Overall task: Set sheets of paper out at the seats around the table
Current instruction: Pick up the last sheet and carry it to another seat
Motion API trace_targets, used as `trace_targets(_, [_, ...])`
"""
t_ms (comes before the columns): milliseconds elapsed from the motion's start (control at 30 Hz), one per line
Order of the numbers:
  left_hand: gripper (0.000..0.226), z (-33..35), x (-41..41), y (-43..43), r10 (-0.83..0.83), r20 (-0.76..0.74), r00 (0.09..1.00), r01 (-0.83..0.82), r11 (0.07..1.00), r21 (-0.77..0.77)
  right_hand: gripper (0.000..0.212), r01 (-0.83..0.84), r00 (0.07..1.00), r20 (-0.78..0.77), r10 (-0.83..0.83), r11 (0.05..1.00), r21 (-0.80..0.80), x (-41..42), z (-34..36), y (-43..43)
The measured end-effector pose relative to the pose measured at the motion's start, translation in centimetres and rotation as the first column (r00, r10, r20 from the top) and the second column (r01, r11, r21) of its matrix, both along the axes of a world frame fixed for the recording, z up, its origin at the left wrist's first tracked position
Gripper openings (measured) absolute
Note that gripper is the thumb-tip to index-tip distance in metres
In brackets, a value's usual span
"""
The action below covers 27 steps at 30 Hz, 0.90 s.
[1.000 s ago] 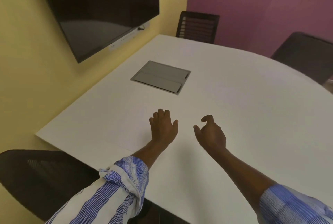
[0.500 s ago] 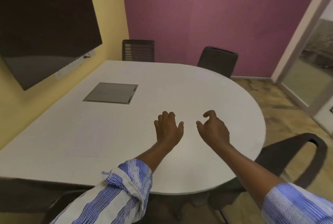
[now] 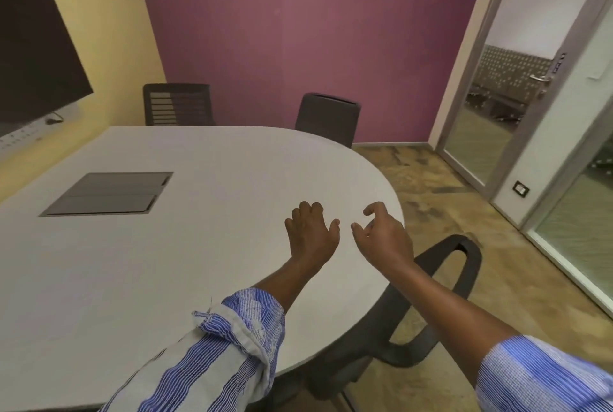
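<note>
Both hands are hovering open and empty over the big white rounded worktop (image 3: 212,245) — left hand (image 3: 311,235), right hand (image 3: 384,239). No paper is showing anywhere — I cannot tell which way it lies.

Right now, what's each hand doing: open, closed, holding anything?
Left hand: open, fingers loosely spread over the table, holding nothing.
Right hand: open, fingers curled, holding nothing.

Table (image 3: 199,262) matt, smooth; sleeve (image 3: 212,362) striped cloth.
</note>
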<state>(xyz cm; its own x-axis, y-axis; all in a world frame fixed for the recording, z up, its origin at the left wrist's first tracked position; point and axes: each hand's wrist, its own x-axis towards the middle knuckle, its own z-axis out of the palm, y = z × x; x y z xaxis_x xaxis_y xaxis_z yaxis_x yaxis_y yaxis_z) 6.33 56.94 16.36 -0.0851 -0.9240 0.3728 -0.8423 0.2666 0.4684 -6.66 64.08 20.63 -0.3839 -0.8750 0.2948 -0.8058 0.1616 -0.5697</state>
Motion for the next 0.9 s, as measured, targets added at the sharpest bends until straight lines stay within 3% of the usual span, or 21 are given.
trace_targets(600, [0.044, 1.4, -23.8, -12.0, 0.094, 0.006, 0.996, -0.094, 0.993, 0.07, 0.036, 0.027, 0.999, 0.04, -0.03, 0.997, 0.074, -27.3, 1.1, -11.5])
trace_targets(900, [0.044, -0.9, -35.7, -20.4, 0.175, -0.023, 0.984, -0.172, 0.979, 0.111, 0.032, -0.104, 0.991, 0.094, 0.099, 0.993, 0.058, -39.6, -1.5, -21.2])
